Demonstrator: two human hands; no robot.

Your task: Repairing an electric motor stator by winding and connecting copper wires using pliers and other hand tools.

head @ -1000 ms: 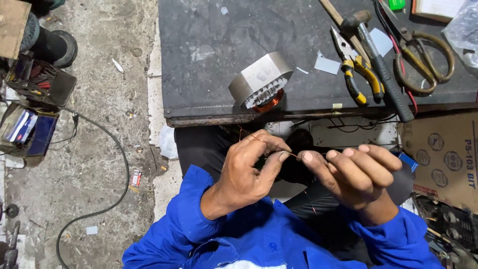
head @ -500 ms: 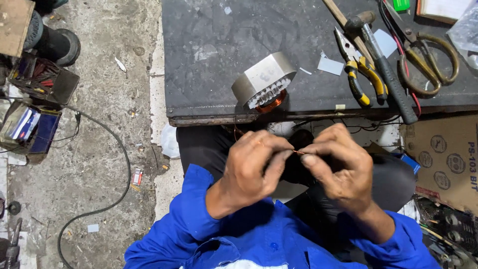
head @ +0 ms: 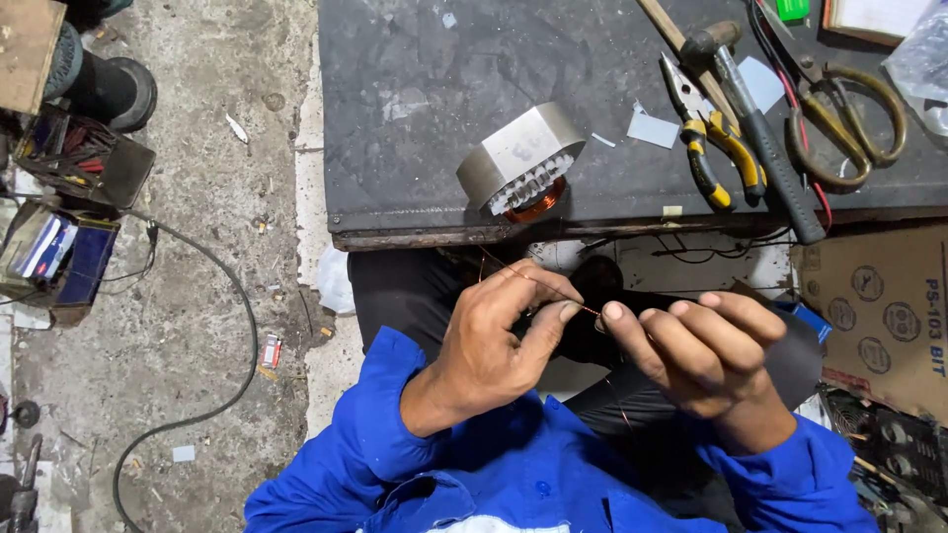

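Dark table [head: 425, 59] fills the upper middle and right of frame; concrete floor [head: 197, 296] on the left with a black cable [head: 232, 390] looping across it. Cardboard box [head: 879, 316] at right edge under the table. Blue sleeves [head: 513, 464] along the bottom. Left hand [head: 494, 341] centre-low, thumb and forefinger pressed together pinching a thin copper wire [head: 533, 281]. Right hand [head: 706, 345] just beside it, forefinger tip meeting the left thumb at the wire, other fingers loosely curled; can't tell whether it actually grips. Wire runs up-left from the pinch toward the table edge. On the table near its front edge: metal stator [head: 518, 158], tilted, copper winding showing underneath. Further right: hammer [head: 755, 123], scissors [head: 854, 114], yellow-handled pliers [head: 711, 143], lying close together. Small paper scraps [head: 654, 128] beside the pliers.
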